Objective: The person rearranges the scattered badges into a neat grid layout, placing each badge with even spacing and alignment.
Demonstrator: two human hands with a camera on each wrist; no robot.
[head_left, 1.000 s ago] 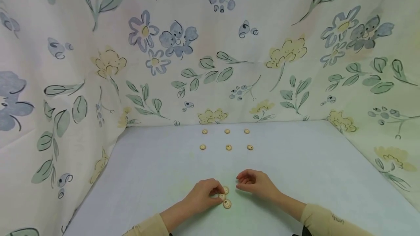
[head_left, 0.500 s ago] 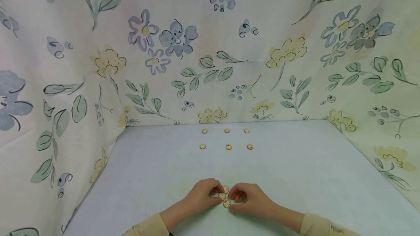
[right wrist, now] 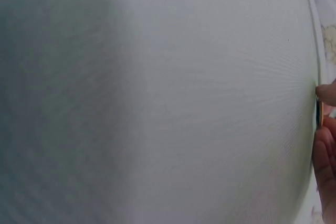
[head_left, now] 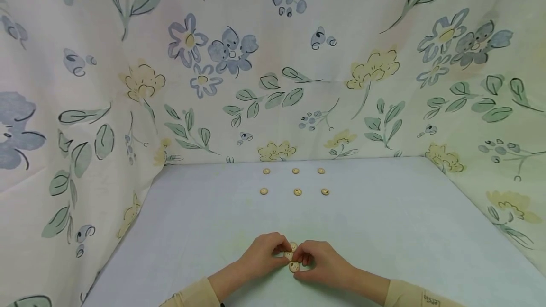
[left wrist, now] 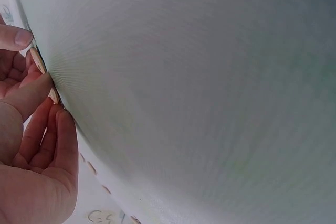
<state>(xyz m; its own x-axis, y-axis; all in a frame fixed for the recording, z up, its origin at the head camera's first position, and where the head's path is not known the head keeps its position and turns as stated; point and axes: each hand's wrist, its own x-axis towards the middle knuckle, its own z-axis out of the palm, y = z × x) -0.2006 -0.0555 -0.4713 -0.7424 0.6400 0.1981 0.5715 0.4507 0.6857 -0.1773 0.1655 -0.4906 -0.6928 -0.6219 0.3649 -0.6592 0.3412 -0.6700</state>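
Observation:
Three small round wooden discs with dark marks lie close together near the table's front. My left hand (head_left: 265, 256) pinches the middle disc (head_left: 288, 255) between thumb and fingertips, from the left. From the right, my right hand (head_left: 323, 263) holds the front disc (head_left: 294, 267) between thumb and curled index finger. The far disc (head_left: 294, 246) lies just beyond, partly hidden by fingertips. In the left wrist view, one disc (left wrist: 38, 60) shows edge-on at the right hand's fingers, and another disc (left wrist: 54, 96) at the left hand's. The right wrist view catches only a disc's edge (right wrist: 319, 113).
Farther back on the white table (head_left: 204, 212) several similar discs lie in two rows, among them a back-row disc (head_left: 295, 171) and a front-row disc (head_left: 297, 192). A floral curtain (head_left: 273, 117) encloses the table behind and at both sides.
My right hand has come in from the right and taken hold of the front disc, which has shifted slightly toward the near side. The left hand has stayed in place.

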